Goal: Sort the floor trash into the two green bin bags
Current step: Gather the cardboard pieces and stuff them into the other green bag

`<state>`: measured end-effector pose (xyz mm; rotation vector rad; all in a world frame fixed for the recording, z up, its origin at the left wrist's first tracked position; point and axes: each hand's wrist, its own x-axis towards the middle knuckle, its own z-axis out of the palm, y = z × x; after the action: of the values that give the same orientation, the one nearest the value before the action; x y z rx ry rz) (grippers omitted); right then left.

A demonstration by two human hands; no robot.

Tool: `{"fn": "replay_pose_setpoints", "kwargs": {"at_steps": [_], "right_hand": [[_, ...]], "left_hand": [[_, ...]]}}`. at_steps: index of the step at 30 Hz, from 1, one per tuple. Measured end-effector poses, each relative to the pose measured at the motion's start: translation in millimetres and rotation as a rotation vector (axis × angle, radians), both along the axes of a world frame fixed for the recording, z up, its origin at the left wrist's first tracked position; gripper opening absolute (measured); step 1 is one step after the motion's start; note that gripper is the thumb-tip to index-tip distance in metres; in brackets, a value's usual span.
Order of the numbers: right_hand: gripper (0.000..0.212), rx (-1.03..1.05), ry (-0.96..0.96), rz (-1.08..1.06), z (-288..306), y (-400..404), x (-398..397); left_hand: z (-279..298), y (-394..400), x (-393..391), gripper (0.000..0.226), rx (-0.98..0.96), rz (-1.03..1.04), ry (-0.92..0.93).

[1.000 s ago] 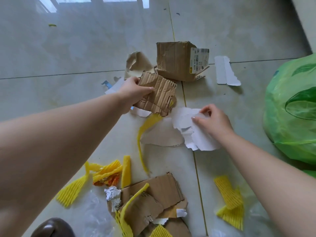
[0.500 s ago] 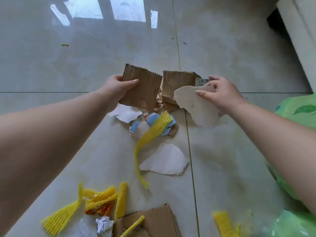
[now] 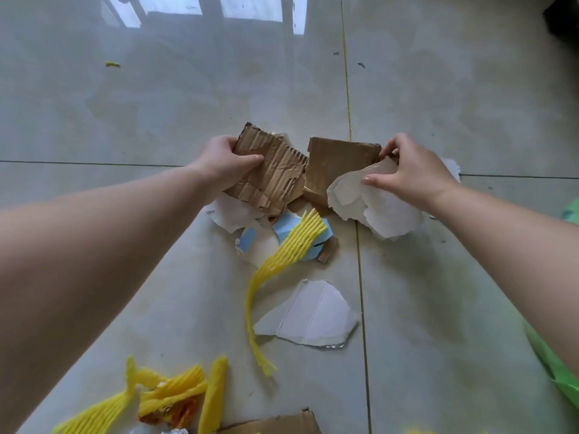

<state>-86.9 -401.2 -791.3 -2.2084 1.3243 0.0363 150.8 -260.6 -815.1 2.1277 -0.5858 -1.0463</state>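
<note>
I see my left hand [image 3: 224, 161] gripping a torn corrugated cardboard piece [image 3: 271, 173]; my right hand [image 3: 407, 172] pinches white paper scraps [image 3: 376, 202], perhaps also touching the brown box [image 3: 335, 164].

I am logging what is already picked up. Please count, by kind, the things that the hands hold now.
cardboard: 1, in the left hand
white paper: 1 bunch, in the right hand
Total: 2

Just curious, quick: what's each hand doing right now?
Left hand: grips corrugated cardboard piece.
Right hand: grips white paper scrap.
</note>
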Motion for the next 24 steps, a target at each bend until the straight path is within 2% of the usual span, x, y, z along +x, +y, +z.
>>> {"fn": "replay_pose_setpoints", "kwargs": {"at_steps": [2, 4, 8, 11, 14, 17, 24], "right_hand": [[0.068, 0.091, -0.047, -0.070, 5, 2, -1], [0.071, 0.194, -0.039, -0.067, 9, 5, -4], [0.026, 0.345, -0.134, -0.044, 21, 20, -15], [0.022, 0.397, -0.226, -0.110, 31, 38, -27], [0.028, 0.366, -0.348, -0.231, 49, 63, -46], [0.021, 0.332, -0.439, -0.337, 76, 100, -70], [0.015, 0.180, -0.446, -0.348, 180, 144, -156]], "left_hand": [[1, 2, -1, 0.017, -0.014, 0.027, 0.000], [4, 6, -3, 0.011, -0.029, 0.041, -0.013], [19, 18, -15, 0.009, -0.062, 0.070, -0.092], [42, 26, -27, 0.015, -0.085, 0.093, -0.209], [73, 43, -40, 0.015, -0.148, 0.161, -0.259], [108, 59, -63, 0.020, -0.199, 0.181, -0.263], [191, 67, -167, 0.029, -0.347, 0.100, -0.185]]}}
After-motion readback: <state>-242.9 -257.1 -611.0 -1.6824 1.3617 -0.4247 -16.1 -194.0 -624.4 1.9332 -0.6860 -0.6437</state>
